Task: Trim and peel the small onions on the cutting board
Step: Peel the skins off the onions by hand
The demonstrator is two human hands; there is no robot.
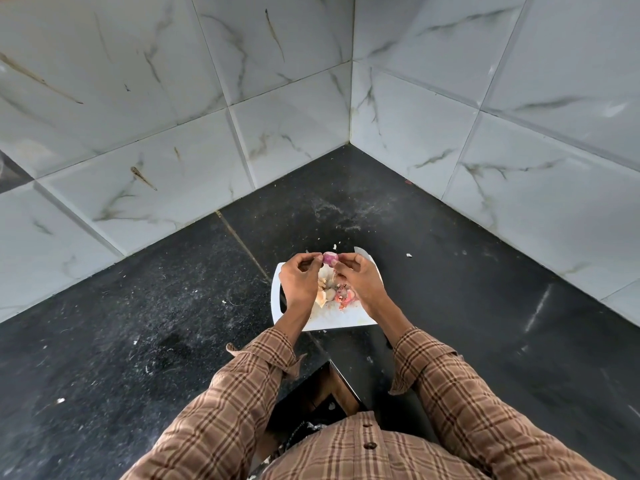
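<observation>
- Black countertop [138, 323], speckled with crumbs, meets marble-look wall tiles [173, 98].
- White cutting board [343, 322] carries a heap of peels [332, 294].
- Left hand [298, 280] and right hand [358, 280] (fingers curled) pinch one small purple onion [329, 258] above the board's far edge.

both hands [332, 278] pinch onion [329, 258] (above board [346, 320]).

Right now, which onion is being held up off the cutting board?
The purple onion, pinched between left hand and right hand; the others lie among the peels.
</observation>
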